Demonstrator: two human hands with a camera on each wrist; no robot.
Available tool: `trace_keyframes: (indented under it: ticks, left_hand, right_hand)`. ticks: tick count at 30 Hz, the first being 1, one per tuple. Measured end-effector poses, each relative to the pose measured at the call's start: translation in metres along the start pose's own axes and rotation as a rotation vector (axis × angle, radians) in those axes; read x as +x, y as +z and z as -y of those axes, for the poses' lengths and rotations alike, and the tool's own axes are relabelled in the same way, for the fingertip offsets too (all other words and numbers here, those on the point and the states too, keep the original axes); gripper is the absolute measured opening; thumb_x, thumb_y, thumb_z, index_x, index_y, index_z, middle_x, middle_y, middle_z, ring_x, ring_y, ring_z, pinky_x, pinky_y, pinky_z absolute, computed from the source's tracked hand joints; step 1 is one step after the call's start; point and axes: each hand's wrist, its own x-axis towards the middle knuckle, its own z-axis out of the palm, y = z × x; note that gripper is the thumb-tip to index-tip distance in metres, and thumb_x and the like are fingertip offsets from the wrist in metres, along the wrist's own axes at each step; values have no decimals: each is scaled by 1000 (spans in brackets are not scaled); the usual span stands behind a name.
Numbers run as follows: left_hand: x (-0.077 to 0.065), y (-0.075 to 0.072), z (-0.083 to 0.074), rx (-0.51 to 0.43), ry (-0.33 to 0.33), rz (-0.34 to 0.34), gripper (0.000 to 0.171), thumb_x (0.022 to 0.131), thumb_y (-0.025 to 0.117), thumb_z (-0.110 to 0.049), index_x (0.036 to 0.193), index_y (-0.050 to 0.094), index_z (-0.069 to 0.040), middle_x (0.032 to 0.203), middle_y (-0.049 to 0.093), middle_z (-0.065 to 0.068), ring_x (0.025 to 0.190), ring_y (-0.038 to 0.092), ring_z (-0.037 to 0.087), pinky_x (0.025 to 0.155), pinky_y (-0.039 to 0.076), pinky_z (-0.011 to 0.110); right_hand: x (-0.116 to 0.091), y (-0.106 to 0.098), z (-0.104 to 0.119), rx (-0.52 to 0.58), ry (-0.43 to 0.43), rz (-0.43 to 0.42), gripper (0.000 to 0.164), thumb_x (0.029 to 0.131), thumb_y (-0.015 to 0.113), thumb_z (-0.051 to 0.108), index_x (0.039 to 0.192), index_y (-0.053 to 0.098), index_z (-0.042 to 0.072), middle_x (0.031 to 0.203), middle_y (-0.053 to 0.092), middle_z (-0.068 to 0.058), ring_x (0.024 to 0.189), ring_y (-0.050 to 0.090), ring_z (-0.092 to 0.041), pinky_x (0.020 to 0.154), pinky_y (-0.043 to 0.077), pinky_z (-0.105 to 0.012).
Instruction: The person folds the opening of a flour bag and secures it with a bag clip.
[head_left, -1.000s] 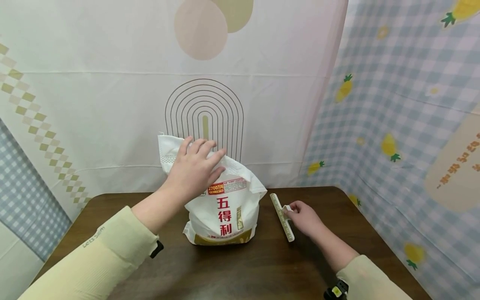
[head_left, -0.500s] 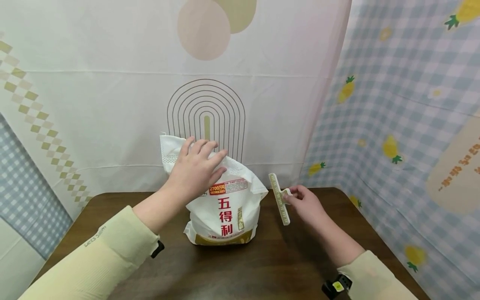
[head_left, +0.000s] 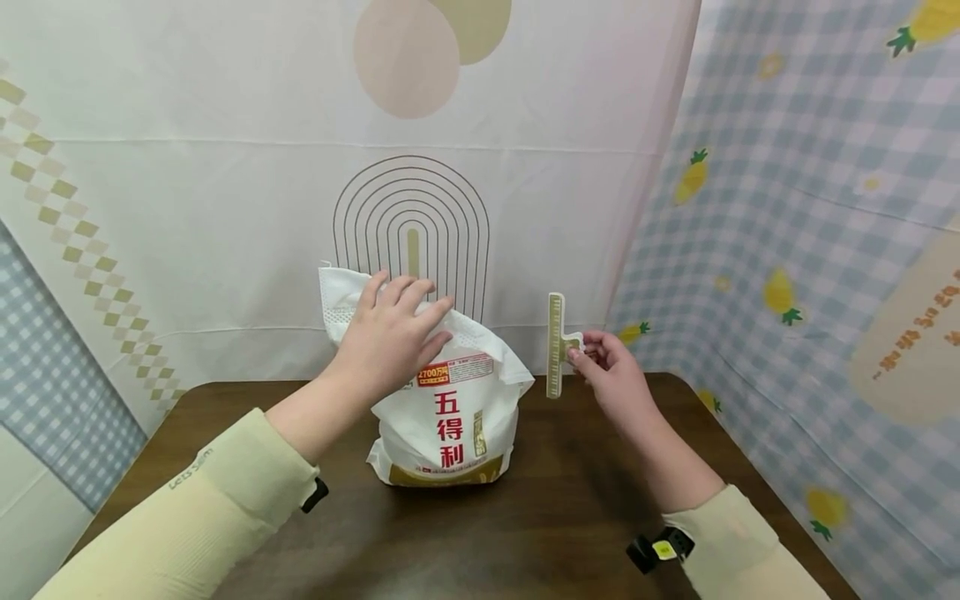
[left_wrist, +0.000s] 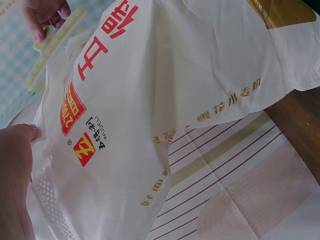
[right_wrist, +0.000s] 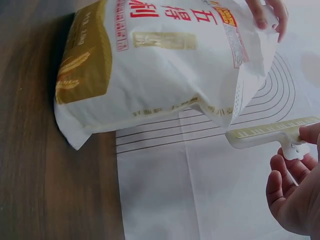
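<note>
Looking pre-clamp: right hand is pinching clip, left hand is gripping bag near its top. Next move's probably needing clip-to-edge alignment.

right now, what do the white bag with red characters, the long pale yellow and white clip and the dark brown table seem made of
White bag with red characters: perhaps plastic-coated fabric; soft creases, slight sheen.
Long pale yellow and white clip: likely hard plastic, smooth; straight bar, clean moulded edges.
Dark brown table: wood or wood-look laminate, satin; streaky grain, faint reflections.
</note>
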Motion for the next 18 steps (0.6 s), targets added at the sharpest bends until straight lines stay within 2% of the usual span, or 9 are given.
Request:
trace_keyframes:
  ticks: [7, 18]
  left_hand:
    - [0, 2, -1, -24, 1, 7, 42, 94, 65, -40, 131, 63, -19, 134, 56, 12, 125, 47, 33, 113, 24, 56]
    - [0, 1, 0, -9, -7, 9, 42, 95, 64, -39, 131, 63, -19, 135, 55, 13, 125, 47, 33, 113, 23, 57]
  right_hand:
    - [4, 5, 3, 95, -37, -36, 36, 100, 61, 18, 128, 50, -2, 99, 58, -3, 87, 58, -13, 70, 46, -20]
    - [7, 10, 10, 181, -43, -64, 34, 98, 64, 16, 124, 50, -1, 103, 61, -1, 94, 59, -9, 84, 49, -20]
